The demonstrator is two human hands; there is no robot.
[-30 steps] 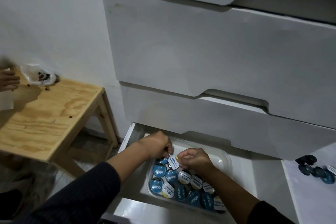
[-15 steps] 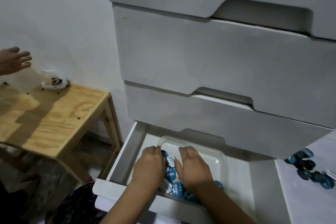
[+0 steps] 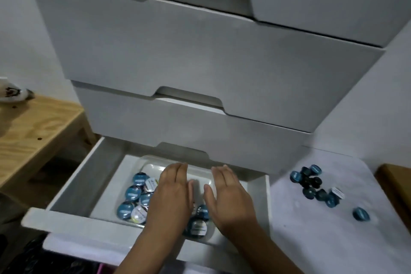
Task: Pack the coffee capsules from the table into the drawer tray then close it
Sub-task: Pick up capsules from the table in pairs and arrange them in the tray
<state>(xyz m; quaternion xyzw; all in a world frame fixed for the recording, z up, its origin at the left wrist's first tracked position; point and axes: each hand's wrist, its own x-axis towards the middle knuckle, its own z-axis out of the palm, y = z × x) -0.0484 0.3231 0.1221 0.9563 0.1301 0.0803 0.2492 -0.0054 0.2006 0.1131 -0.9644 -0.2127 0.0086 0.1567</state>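
- Left hand flat, fingers straight and together, palm down over the middle of the tray; holding nothing.
- Right hand same pose, flat and spread out beside the left, over the tray's right half; nothing gripped. Narrow gap between the two thumbs.
- Can't tell if palms touch the capsules under them or hover just above.
- Tray is clear plastic, sits inside the open bottom drawer, toward its right side; far end of tray bare.
- Capsules in tray: blue tops and a few white-labelled ones, bunched along the tray's left edge and near edge; more show between and under the hands at the near right corner.
- Drawer pulled out, front panel at the bottom of view; white chest above with two upper drawers shut.
- Loose capsules left on the white table right of the drawer: a cluster of dark blue and black ones near the table's back edge, close to the chest.
- One single blue capsule apart from the cluster, nearer the table's right edge.
- Wooden side table left of the chest; crumpled white wrapper at its back edge, small dark specks on top.
- Brown wooden corner at right edge of view.
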